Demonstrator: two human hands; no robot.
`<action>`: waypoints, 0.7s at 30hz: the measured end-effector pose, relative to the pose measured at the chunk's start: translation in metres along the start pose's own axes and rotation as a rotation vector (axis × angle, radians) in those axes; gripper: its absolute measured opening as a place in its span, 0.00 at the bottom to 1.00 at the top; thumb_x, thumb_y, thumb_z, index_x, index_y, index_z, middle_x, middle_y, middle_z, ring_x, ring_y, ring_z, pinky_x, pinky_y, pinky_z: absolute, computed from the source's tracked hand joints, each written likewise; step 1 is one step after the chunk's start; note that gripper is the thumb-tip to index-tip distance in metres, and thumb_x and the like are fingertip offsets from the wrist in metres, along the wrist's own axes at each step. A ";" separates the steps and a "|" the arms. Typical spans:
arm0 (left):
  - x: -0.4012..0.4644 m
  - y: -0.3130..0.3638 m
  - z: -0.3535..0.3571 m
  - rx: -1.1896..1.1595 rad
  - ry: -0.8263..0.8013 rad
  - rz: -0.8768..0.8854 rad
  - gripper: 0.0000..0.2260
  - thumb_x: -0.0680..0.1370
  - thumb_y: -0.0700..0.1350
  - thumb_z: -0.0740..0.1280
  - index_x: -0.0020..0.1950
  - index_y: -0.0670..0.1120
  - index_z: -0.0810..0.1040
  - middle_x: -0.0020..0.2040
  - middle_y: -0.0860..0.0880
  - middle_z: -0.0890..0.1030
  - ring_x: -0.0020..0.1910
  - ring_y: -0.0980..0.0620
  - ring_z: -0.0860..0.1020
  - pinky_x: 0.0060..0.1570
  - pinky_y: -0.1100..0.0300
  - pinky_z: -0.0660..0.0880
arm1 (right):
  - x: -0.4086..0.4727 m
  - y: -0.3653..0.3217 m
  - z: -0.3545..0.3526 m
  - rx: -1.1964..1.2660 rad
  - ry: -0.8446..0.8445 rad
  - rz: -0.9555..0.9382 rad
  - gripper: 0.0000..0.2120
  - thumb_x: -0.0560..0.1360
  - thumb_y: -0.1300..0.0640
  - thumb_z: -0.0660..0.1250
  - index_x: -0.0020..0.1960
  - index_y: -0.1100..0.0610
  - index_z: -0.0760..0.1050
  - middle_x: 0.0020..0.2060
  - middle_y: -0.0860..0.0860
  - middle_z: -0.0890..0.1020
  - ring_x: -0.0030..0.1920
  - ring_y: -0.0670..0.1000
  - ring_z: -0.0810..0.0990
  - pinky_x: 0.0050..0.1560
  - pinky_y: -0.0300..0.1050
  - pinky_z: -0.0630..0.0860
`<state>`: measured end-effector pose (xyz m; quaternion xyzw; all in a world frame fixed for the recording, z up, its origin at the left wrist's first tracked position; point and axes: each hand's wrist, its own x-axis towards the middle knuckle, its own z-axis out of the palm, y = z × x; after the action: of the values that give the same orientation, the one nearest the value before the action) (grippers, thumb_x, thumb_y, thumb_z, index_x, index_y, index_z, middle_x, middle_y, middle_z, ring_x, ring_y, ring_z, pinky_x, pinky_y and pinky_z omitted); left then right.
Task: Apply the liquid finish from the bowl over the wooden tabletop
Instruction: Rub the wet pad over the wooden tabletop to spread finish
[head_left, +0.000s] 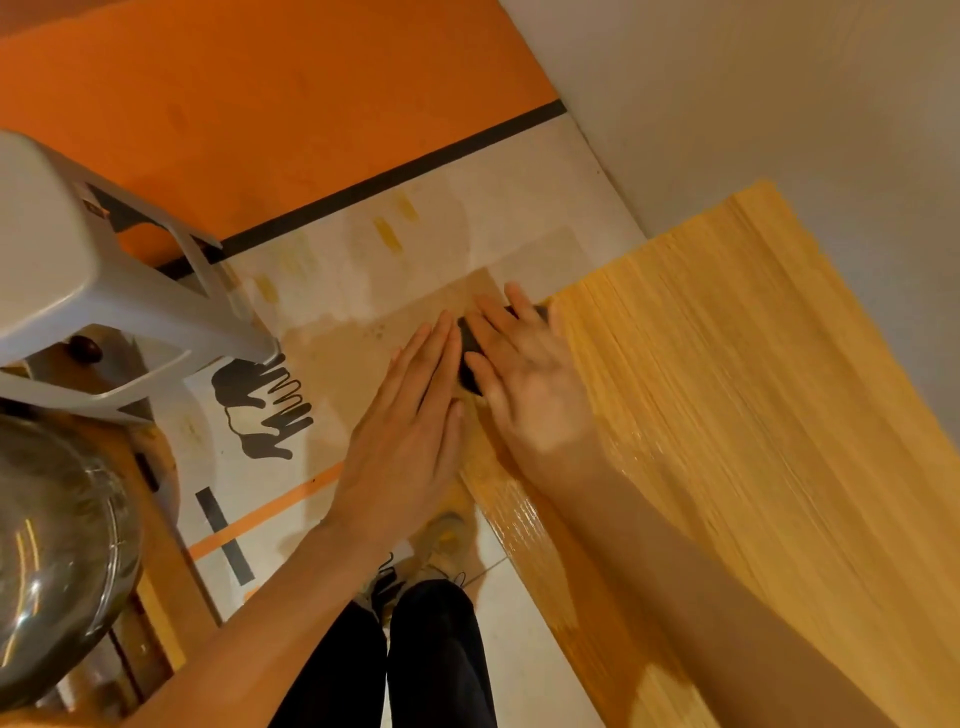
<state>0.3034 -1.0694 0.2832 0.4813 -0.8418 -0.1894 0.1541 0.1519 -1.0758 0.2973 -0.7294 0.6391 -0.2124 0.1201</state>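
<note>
Near left: steel bowl (57, 551) w/ the finish, sitting on a wooden stand, well apart from the work; level inside can't be told. Near centre: dark trousers and a shoe on the tiled floor. Wooden tabletop (753, 415) runs from near right up to far right, its left edge crossing the middle of the view. Wet gloss along that left edge strip, approx from near centre up to the hands, so prob. already coated there; rest of the top to the right reads matte w/ streaky grain, can't tell if coated thin or still bare. Mid-scene at the far-left corner of the top: both hands flat, fingers straight and spread. Right hand (524, 379) presses on a dark applicator pad (470, 358), mostly hidden under it. Left hand (415, 410) lies just beside, fingers touching the pad's left side, partly off the edge. Judged: edge pass almost at the corner, big area to the right prob. left to do, plus re-dips at the bowl. Far: grey plastic stool (78, 249) at left, paper sheeting w/ yellowish smears on the floor, orange wall.
</note>
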 end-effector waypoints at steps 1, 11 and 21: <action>-0.002 -0.001 0.000 0.007 -0.012 0.003 0.24 0.86 0.46 0.50 0.80 0.38 0.57 0.82 0.43 0.56 0.82 0.50 0.52 0.80 0.55 0.49 | 0.000 0.011 -0.008 0.009 -0.039 -0.038 0.19 0.81 0.54 0.58 0.68 0.60 0.73 0.69 0.55 0.73 0.74 0.53 0.62 0.76 0.57 0.54; -0.004 -0.006 -0.002 -0.010 -0.025 0.031 0.24 0.86 0.47 0.46 0.80 0.37 0.56 0.81 0.42 0.56 0.81 0.47 0.53 0.80 0.57 0.47 | 0.001 0.042 -0.026 0.055 0.292 0.668 0.21 0.80 0.55 0.55 0.69 0.60 0.72 0.72 0.56 0.69 0.76 0.59 0.59 0.76 0.54 0.48; -0.001 -0.010 0.002 0.019 -0.008 0.070 0.24 0.86 0.46 0.46 0.80 0.37 0.55 0.81 0.41 0.56 0.81 0.45 0.55 0.80 0.55 0.50 | -0.031 0.071 -0.054 0.199 0.338 0.614 0.17 0.80 0.56 0.63 0.67 0.59 0.74 0.69 0.50 0.73 0.75 0.52 0.61 0.76 0.57 0.55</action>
<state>0.3109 -1.0729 0.2764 0.4523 -0.8606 -0.1777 0.1525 0.0619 -1.0508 0.3084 -0.4428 0.8152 -0.3453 0.1415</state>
